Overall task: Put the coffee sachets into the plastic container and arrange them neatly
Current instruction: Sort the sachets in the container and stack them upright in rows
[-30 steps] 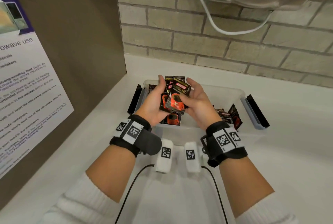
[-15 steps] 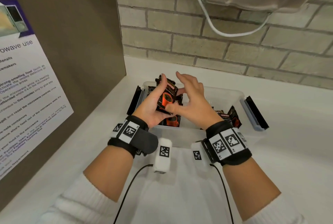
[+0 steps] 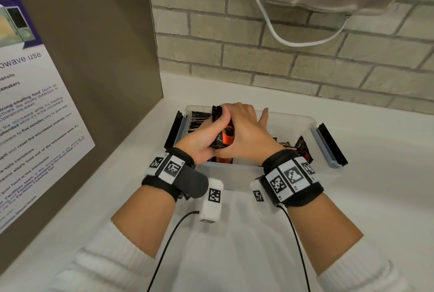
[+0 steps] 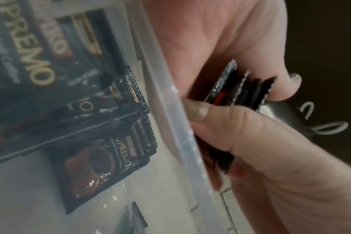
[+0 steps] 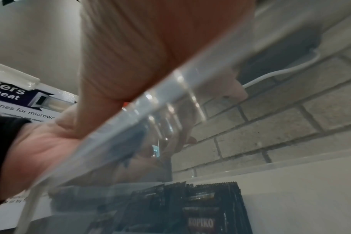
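A clear plastic container (image 3: 296, 119) stands on the white counter. My left hand (image 3: 219, 127) grips a stack of black and orange coffee sachets (image 3: 226, 135) on edge over the container's left half. In the left wrist view the thumb and fingers pinch this stack (image 4: 240, 90) beyond the container wall (image 4: 170, 110). My right hand (image 3: 245, 125) lies palm down against the stack, fingers straight. More sachets stand in the left end (image 3: 198, 118), lie at the right (image 3: 299, 148) and show through the wall (image 4: 102, 166) (image 5: 200, 213).
Black and blue latch flaps (image 3: 175, 130) (image 3: 328, 148) hang open at both ends of the container. A brown panel with a microwave notice (image 3: 35, 103) rises on the left. Behind are a brick wall (image 3: 258, 57) and a white cable (image 3: 270, 28).
Both hands have dropped toward the container. The right hand has turned palm down over the stack, which the left hand now holds more on edge.
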